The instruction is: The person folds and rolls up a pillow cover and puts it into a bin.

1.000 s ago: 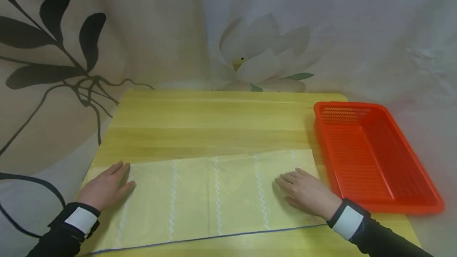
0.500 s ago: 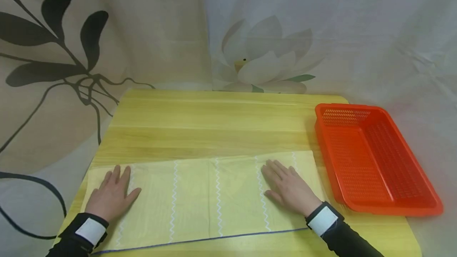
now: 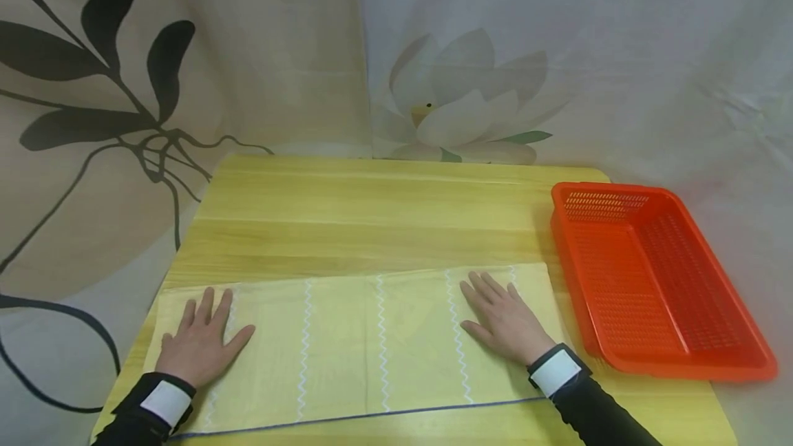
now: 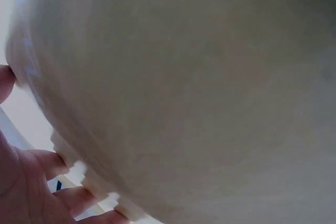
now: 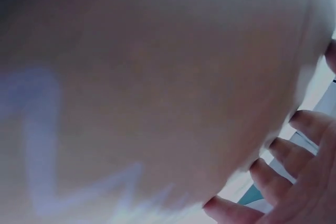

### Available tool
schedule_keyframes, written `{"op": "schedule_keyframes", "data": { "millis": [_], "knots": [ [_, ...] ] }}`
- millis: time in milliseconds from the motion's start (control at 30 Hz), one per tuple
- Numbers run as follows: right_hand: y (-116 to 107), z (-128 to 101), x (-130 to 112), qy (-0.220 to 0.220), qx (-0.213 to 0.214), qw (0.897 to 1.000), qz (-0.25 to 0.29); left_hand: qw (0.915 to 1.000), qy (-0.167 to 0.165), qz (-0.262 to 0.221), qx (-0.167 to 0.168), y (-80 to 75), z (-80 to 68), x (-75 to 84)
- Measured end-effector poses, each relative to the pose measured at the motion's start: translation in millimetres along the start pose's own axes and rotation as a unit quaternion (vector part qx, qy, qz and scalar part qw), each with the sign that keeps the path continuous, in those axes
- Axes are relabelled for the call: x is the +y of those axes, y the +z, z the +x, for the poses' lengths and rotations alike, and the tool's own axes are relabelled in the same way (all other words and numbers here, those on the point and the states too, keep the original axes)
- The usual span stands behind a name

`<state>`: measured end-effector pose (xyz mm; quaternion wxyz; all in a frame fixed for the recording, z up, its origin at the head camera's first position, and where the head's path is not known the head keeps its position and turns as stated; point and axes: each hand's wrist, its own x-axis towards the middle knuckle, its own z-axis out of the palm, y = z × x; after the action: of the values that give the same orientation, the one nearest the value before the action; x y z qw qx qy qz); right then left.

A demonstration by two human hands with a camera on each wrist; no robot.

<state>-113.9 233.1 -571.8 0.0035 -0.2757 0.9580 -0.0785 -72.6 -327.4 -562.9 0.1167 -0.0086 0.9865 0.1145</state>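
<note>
A pale yellow cloth (image 3: 341, 349) with white zigzag lines across it and a blue front edge lies flat on the wooden table. My left hand (image 3: 201, 346) rests on the cloth's left end, fingers spread and thumb pointing right. On its right part lies my right hand (image 3: 504, 319), palm down, fingers straight and pointing up-left. In the left wrist view the left fingers (image 4: 76, 200) touch the cloth surface (image 4: 184, 103). The right wrist view shows the right fingertips (image 5: 270, 177) against the cloth, with a zigzag line close to the camera.
An orange-red plastic basket (image 3: 681, 367) stands at the table's right side, just beyond the right hand. The yellow wood-grain table (image 3: 384, 212) extends behind the cloth. A curtain (image 3: 297, 54) printed with leaves and a flower hangs along the back.
My right hand has moved left and slightly away from me over the cloth, from near its right end. My left hand has shifted slightly right with its fingers spread wider.
</note>
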Motion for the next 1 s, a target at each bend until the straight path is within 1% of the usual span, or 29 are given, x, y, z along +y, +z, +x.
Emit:
{"op": "schedule_keyframes", "data": {
  "millis": [167,233,400,500,600,667,733,867,1000],
  "knots": [
    [1.2,-1.3,2.6,0.009,0.003,1.0,-0.001,0.9999,0.008,0.0,-0.006,0.6,9.0,-1.4],
    [2.5,-1.3,3.3,0.012,0.003,1.0,-0.002,0.9999,0.014,0.001,-0.003,4.9,15.3,-6.8],
    [2.9,-0.4,1.1,0.018,0.015,1.0,-0.003,0.9992,0.035,0.01,0.017,20.4,37.0,-25.1],
    [1.1,0.8,0.1,0.017,0.02,1.0,-0.006,0.9986,0.045,0.012,0.026,21.6,47.8,-28.8],
    [-1.9,3.5,0.3,0.02,0.01,1.0,-0.011,0.9982,0.049,0.01,0.032,20.7,56.0,-30.9],
    [-4.0,4.5,2.0,0.022,0.003,1.0,-0.014,0.998,0.049,0.007,0.038,18.5,58.6,-28.3],
    [-6.1,5.1,4.3,0.023,0.0,1.0,-0.014,0.9978,0.048,0.003,0.045,14.3,57.6,-22.6],
    [-7.2,4.0,11.1,0.011,0.009,1.0,-0.011,0.9981,0.033,-0.007,0.052,7.5,47.1,-4.7],
    [-4.8,1.7,17.0,0.003,0.016,1.0,-0.009,0.9995,0.004,-0.011,0.03,8.5,35.7,12.7]
  ]
}}
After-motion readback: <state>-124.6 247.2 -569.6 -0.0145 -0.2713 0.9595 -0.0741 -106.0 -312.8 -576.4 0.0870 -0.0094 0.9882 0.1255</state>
